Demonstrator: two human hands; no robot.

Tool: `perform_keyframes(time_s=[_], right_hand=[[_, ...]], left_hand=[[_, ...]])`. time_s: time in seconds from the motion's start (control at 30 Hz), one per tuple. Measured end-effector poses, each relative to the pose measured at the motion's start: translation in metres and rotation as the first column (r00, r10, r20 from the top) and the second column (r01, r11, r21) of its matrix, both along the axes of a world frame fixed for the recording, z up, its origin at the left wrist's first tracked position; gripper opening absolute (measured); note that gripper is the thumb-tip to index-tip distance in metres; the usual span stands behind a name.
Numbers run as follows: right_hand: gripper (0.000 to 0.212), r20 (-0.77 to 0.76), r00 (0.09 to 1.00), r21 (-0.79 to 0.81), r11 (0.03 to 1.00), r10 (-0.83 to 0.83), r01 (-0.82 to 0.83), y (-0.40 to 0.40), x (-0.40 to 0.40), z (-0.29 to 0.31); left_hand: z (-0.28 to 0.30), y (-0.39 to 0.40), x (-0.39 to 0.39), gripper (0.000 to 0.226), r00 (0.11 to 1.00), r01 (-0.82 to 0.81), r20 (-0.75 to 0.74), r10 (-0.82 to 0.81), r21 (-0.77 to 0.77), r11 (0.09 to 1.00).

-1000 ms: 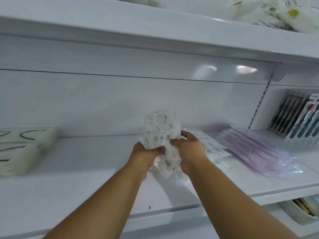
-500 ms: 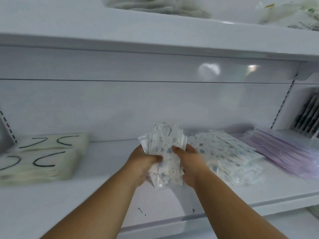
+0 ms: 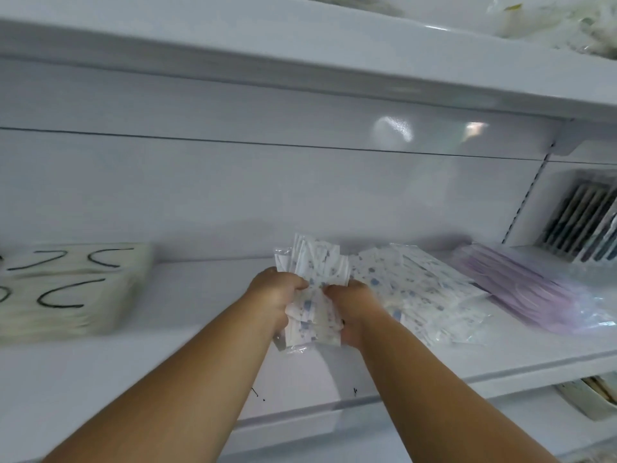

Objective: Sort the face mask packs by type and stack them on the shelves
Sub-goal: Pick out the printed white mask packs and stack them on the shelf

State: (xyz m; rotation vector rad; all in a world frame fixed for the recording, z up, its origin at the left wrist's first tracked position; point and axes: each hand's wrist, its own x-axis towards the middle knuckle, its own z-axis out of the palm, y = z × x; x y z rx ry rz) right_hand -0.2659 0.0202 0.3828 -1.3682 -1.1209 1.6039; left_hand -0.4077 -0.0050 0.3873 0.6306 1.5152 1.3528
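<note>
Both hands grip one bundle of white face mask packs with blue print (image 3: 315, 272), held upright just above the middle shelf (image 3: 207, 295). My left hand (image 3: 275, 297) curls round its left side and my right hand (image 3: 352, 307) round its right side. A pile of the same blue-print packs (image 3: 420, 289) lies flat on the shelf just right of my right hand. Further right sits a stack of lilac mask packs (image 3: 527, 285). At the far left is a cream stack with black ear loops (image 3: 66, 289).
The upper shelf (image 3: 334, 58) overhangs and carries more clear-wrapped packs (image 3: 567, 25) at the top right. A rack of dark slim items (image 3: 584, 225) stands in the bay to the right. A basket (image 3: 591, 396) shows below the shelf edge at the lower right.
My view swung left then back a little, bringing the cream stack into sight. Both hands lowered the blue-print bundle slightly, still gripping it beside the matching pile.
</note>
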Motion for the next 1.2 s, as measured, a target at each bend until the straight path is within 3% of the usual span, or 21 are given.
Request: perform_keyframes(time_s=[0.07, 0.13, 0.23, 0.3, 0.4, 0.5, 0.67, 0.77, 0.87, 0.93, 1.0, 1.07, 1.13, 1.2], right_hand=[[0.045, -0.038, 0.999, -0.034, 0.999, 0.009, -0.010, 0.000, 0.003, 0.000], [0.033, -0.050, 0.999, -0.010, 1.000, 0.005, -0.006, -0.007, 0.005, 0.004], [0.029, 0.029, 1.000, 0.176, 0.984, -0.010, 0.004, -0.010, 0.007, 0.008], [0.040, 0.131, 0.991, 0.359, 0.933, -0.038, -0.011, -0.013, 0.009, 0.015], [0.047, 0.030, 0.992, 0.419, 0.900, 0.121, -0.122, -0.017, 0.007, 0.025], [0.037, -0.103, 0.957, 0.459, 0.866, 0.271, -0.196, -0.024, -0.004, 0.024], [0.032, -0.066, 0.977, 0.551, 0.824, 0.201, -0.133, -0.040, -0.025, 0.016], [0.022, -0.135, 0.974, 0.517, 0.851, 0.183, -0.089, -0.039, -0.030, 0.011], [0.019, -0.095, 0.975, 0.490, 0.862, 0.201, -0.131, -0.042, -0.032, 0.001], [0.021, -0.039, 0.976, 0.511, 0.844, 0.215, -0.165, -0.040, -0.031, 0.000], [0.017, 0.028, 0.972, 0.495, 0.841, 0.234, -0.217, -0.037, -0.029, 0.000], [0.011, -0.045, 0.963, 0.417, 0.881, 0.264, -0.222, -0.033, -0.029, 0.001], [0.012, -0.216, 0.930, 0.295, 0.928, 0.296, -0.226, -0.031, -0.033, 0.005], [0.017, -0.250, 0.927, 0.307, 0.931, 0.279, -0.198, -0.024, -0.037, 0.013]], left_hand=[[-0.001, 0.003, 0.004, 0.054, 1.000, 0.018, 0.018, -0.018, 0.000, 1.000], [0.016, -0.014, 0.016, 0.045, 0.999, 0.003, -0.041, -0.003, 0.014, 1.000], [0.027, -0.032, 0.020, 0.022, 0.959, 0.006, -0.280, 0.040, 0.163, 0.987], [0.033, -0.046, 0.016, 0.040, 0.931, -0.001, -0.350, 0.107, 0.288, 0.957], [0.038, -0.060, 0.001, 0.071, 0.927, 0.006, -0.348, 0.138, 0.382, 0.924], [0.037, -0.073, -0.006, 0.060, 0.919, 0.060, -0.386, 0.077, 0.331, 0.942], [0.027, -0.079, -0.005, 0.056, 0.936, 0.002, -0.323, 0.144, 0.413, 0.911], [0.021, -0.077, -0.008, 0.048, 0.936, 0.000, -0.321, 0.146, 0.414, 0.910], [0.013, -0.079, -0.009, 0.039, 0.922, 0.021, -0.365, 0.131, 0.384, 0.923], [0.015, -0.078, -0.012, 0.034, 0.945, -0.044, -0.278, 0.171, 0.411, 0.911], [0.019, -0.080, -0.019, 0.034, 0.986, -0.161, 0.047, 0.157, 0.466, 0.870], [0.020, -0.081, -0.027, 0.041, 0.945, -0.225, 0.322, 0.061, 0.503, 0.834], [0.012, -0.082, -0.037, 0.055, 0.924, -0.223, 0.383, 0.017, 0.501, 0.836], [0.009, -0.085, -0.050, 0.058, 0.921, -0.258, 0.388, 0.046, 0.517, 0.816]])
